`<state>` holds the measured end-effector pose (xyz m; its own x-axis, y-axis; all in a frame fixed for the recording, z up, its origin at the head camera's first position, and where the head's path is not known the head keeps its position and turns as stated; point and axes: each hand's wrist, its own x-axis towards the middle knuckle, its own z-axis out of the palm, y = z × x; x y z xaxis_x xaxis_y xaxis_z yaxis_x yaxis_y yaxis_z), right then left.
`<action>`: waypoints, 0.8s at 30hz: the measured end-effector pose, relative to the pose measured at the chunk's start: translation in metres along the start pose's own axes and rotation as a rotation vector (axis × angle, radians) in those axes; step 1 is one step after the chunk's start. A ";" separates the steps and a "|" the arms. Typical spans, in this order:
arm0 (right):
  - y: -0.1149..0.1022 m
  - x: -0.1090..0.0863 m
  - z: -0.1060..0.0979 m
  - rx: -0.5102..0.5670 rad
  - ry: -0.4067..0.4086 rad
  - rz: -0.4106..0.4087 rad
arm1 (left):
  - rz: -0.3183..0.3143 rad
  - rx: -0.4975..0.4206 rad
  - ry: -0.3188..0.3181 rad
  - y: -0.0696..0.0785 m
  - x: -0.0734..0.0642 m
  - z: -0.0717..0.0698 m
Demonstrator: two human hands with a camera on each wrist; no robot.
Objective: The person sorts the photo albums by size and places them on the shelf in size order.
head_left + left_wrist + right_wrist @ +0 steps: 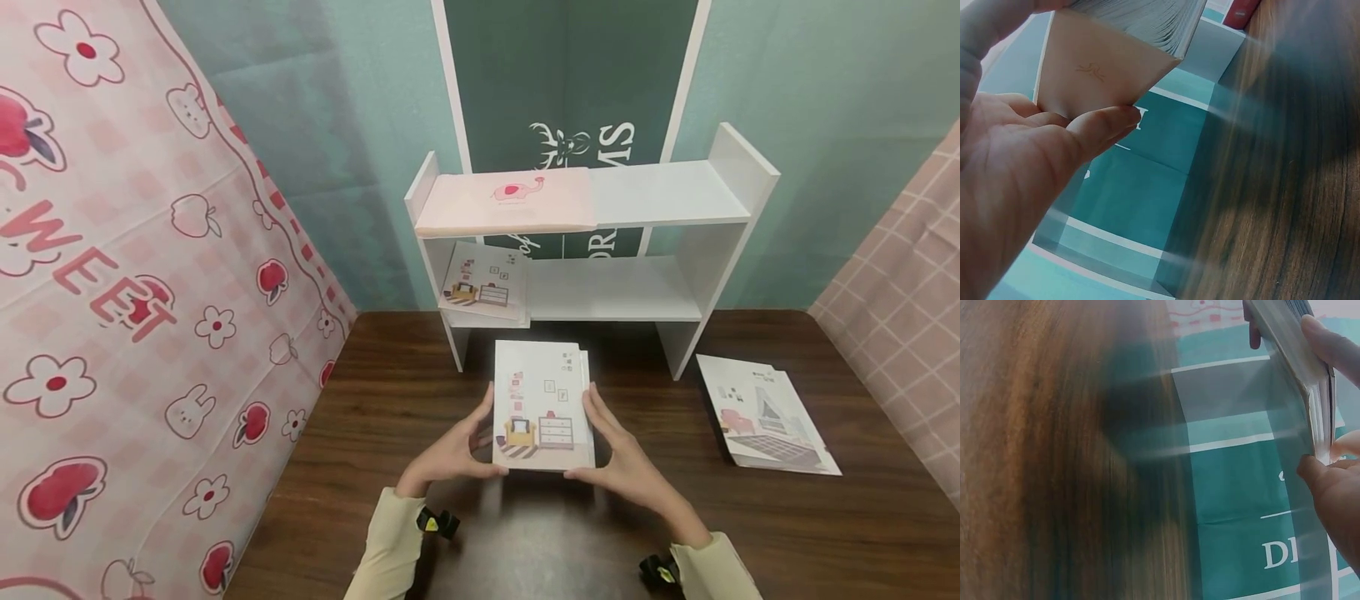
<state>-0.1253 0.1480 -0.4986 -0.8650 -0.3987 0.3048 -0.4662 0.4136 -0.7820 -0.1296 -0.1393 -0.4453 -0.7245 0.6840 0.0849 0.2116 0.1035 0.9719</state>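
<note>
Between my two hands, above the table in front of the white shelf, is a small stack of books (543, 404). The top cover is white with a yellow armchair and a chest of drawers; a second edge shows at its right. My left hand (450, 451) grips the left side, its thumb at the near corner. Gripping the right side is my right hand (628, 467), thumb at the near edge. In the left wrist view, the pages and a tan face of the books (1094, 69) show near the thumb. The right wrist view shows the books (1297, 362) edge-on.
The white two-tier shelf (723, 250) stands at the back of the wooden table (352, 400). A pink elephant-print item (517, 200) lies on its top board, and similar books (487, 283) lie on the lower board's left. More books (765, 417) lie on the table at right.
</note>
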 end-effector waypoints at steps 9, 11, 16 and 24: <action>0.001 0.003 -0.006 0.000 0.026 -0.011 | 0.036 -0.015 0.008 0.001 0.005 0.001; 0.000 0.003 -0.008 0.000 0.027 -0.008 | 0.048 -0.018 0.003 0.002 0.006 0.001; -0.014 0.004 -0.014 0.023 0.037 -0.021 | 0.072 -0.031 -0.010 0.005 0.009 0.002; -0.037 0.006 -0.023 0.046 0.049 -0.047 | 0.099 -0.016 0.004 0.008 0.011 0.002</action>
<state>-0.1175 0.1488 -0.4558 -0.8510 -0.3754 0.3672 -0.4984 0.3571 -0.7900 -0.1350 -0.1294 -0.4370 -0.7031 0.6874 0.1819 0.2718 0.0234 0.9621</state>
